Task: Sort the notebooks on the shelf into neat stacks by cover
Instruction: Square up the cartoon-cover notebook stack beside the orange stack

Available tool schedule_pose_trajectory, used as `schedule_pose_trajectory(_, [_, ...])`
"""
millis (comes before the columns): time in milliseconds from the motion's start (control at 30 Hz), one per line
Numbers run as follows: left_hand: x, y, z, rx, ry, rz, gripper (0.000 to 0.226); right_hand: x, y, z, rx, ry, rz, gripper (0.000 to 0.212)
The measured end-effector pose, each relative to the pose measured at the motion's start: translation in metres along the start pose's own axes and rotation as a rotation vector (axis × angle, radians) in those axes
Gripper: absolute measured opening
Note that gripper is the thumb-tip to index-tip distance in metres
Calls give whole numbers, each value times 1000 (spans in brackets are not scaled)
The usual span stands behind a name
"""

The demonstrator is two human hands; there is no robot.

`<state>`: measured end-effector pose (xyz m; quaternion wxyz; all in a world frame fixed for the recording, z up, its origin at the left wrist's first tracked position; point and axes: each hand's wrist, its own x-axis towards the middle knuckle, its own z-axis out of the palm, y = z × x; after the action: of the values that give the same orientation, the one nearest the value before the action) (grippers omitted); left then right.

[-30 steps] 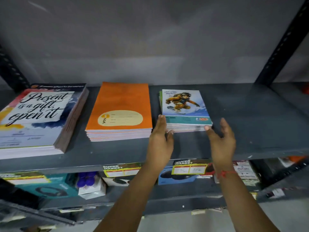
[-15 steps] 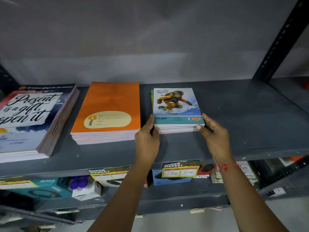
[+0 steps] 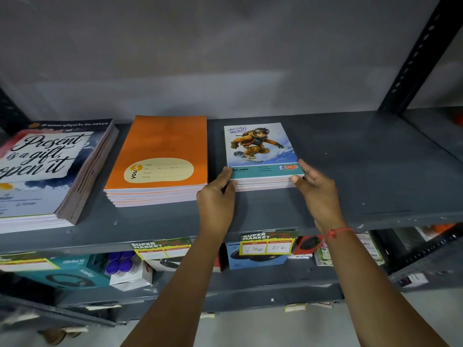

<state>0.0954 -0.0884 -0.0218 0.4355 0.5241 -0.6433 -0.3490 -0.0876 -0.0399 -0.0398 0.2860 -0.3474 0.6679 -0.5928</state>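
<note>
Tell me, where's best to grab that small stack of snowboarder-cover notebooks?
At its two front corners, reaching in from the open front of the grey metal shelf. The small stack of snowboarder-cover paper notebooks lies flat, short edge forward, with free gaps either side; the left hand and right hand hold it there.

Glossy paper covers on the notebooks (image 3: 261, 149); matt, scuffed grey metal shelf (image 3: 375, 171).
</note>
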Motion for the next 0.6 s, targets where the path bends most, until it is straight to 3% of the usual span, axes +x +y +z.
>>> schedule_pose_trajectory(600, [4,-2,1,-15,40,14,30,-3,-2,3,-1,44,-22,47])
